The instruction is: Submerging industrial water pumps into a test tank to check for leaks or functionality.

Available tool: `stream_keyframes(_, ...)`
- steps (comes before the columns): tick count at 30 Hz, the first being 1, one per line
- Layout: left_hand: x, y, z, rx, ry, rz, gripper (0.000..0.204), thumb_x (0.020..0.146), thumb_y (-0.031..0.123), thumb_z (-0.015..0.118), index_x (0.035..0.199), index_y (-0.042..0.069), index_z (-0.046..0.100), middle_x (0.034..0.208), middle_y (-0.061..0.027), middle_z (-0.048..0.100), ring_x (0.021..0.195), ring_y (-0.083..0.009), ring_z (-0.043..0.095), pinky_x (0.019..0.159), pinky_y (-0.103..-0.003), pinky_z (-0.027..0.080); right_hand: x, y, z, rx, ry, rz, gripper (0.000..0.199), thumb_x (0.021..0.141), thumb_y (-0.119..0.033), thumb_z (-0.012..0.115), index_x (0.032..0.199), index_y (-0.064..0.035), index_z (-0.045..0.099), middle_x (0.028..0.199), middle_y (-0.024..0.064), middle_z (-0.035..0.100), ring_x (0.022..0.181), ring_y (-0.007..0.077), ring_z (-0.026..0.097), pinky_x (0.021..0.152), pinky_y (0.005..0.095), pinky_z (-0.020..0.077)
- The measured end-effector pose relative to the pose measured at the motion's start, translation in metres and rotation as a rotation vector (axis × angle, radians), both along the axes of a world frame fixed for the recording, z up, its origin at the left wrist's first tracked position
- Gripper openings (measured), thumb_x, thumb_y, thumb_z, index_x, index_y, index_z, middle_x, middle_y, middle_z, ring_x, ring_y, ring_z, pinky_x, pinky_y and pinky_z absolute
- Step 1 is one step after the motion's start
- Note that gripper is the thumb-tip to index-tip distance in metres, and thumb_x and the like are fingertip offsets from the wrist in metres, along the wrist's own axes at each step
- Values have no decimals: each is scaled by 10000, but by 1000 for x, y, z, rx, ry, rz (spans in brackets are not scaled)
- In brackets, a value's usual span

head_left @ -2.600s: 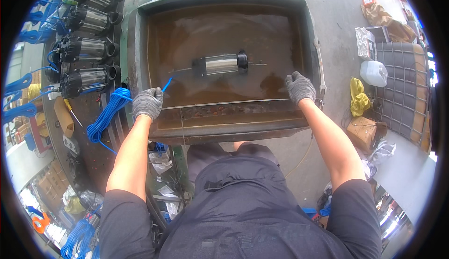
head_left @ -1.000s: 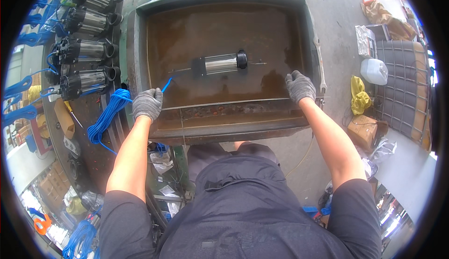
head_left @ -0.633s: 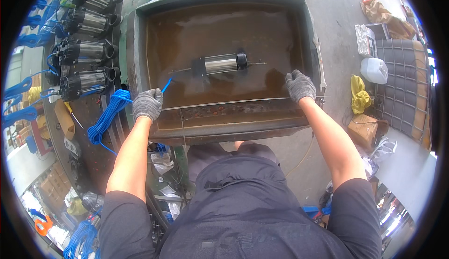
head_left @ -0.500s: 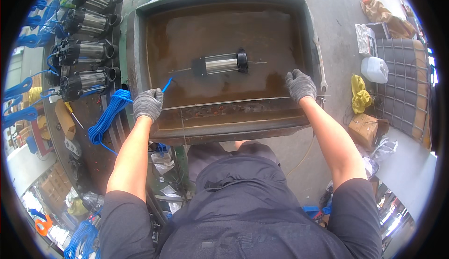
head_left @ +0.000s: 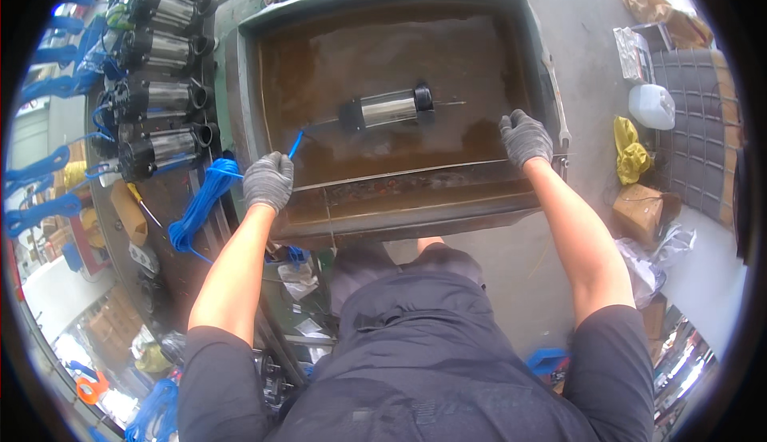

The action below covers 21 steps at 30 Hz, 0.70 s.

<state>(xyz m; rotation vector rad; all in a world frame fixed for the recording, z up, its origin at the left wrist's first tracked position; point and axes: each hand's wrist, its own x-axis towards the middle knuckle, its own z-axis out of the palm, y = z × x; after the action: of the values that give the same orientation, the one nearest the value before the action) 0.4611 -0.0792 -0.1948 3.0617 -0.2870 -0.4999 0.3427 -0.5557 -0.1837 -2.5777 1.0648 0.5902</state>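
Observation:
A cylindrical submersible pump, silver in the middle with black ends, lies on its side in brown water inside a metal tank. At the tank's near left corner, my left hand in a grey knit glove is closed around a blue cable. The cable slants from the fist into the water towards the pump, and its coiled bundle hangs on the left side of the hand. My right hand, gloved alike, hovers or rests by the near right corner, fingers loosely curled and slightly apart. Nothing shows in it.
Several similar pumps stand in a row on the left bench, with blue cables beside them. A wrench lies along the tank's right rim. Further right are a white jug, a yellow bag, a cardboard box and a caged container.
The whole view has shifted slightly, so the tank, pump and bench appear further right. Both hands keep nearly the same places at the tank, the left still gripping the cable.

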Motion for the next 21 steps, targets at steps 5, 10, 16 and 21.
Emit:
stream_keyframes(5, 18, -24, 18, -32, -143, -263, 261, 941, 267, 634, 1091, 69, 711, 1070, -215, 729, 1026, -392, 695, 910, -514, 534, -1, -4, 7, 18, 16, -18, 367, 1024, -431, 531, 1155, -130, 696, 1127, 182, 743, 1104, 377, 692, 954, 496, 539)
stream_keyframes(10, 38, -116, 19, -218, -26, -469, 366, 940, 320, 663, 1188, 51, 679, 1069, -212, 723, 1046, -403, 675, 948, -510, 517, -5, -10, 7, 54, -54, -48, 373, 1024, -411, 523, 1133, -105, 706, 1116, 193, 741, 1095, 377, 693, 950, 494, 542)
stream_keyframes(16, 44, -258, -30, -172, 467, -117, 461, 1002, 490, 624, 1179, 69, 682, 988, -175, 753, 869, -327, 713, 777, -471, 547, -13, -19, -1, 64, -133, -24, 373, 1025, -394, 512, 1114, -89, 708, 1085, 190, 747, 1065, 370, 704, 938, 494, 547)
stream_keyframes(21, 54, -311, -62, -140, 861, 174, 572, 1018, 587, 574, 1152, 44, 692, 971, -105, 757, 718, -200, 673, 616, -397, 512, -20, -24, -7, 89, -217, -41, 345, 1014, -352, 521, 1113, -87, 717, 1075, 168, 756, 1057, 346, 712, 932, 491, 554)
